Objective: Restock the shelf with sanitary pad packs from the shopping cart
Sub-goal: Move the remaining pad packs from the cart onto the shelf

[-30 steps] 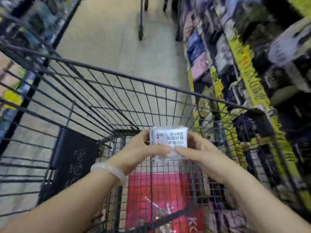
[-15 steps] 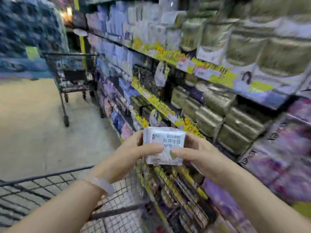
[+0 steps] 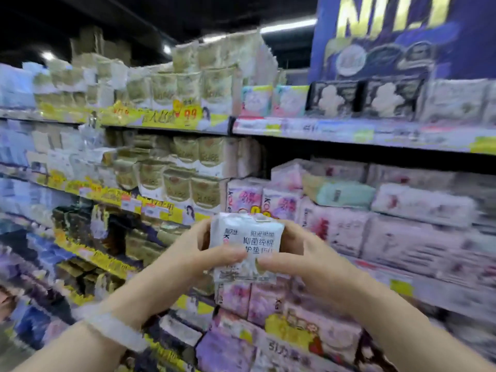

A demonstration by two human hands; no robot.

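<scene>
A small white sanitary pad pack with dark printed characters is held up in front of the shelves. My left hand grips its left side with the thumb across the front. My right hand grips the right side, thumb on the lower front. The pack hangs in the air before a shelf stacked with pink and white packs. The shopping cart is out of view.
Shelving fills the view: gold-green packs at centre left, pink packs to the right, black-and-white boxes on the top shelf, purple packs below. A blue sign stands above. Yellow price strips line the shelf edges.
My view has swung up and right from the cart to face the shelves. Both hands have kept hold of the white pack and carried it up in front of the pink packs.
</scene>
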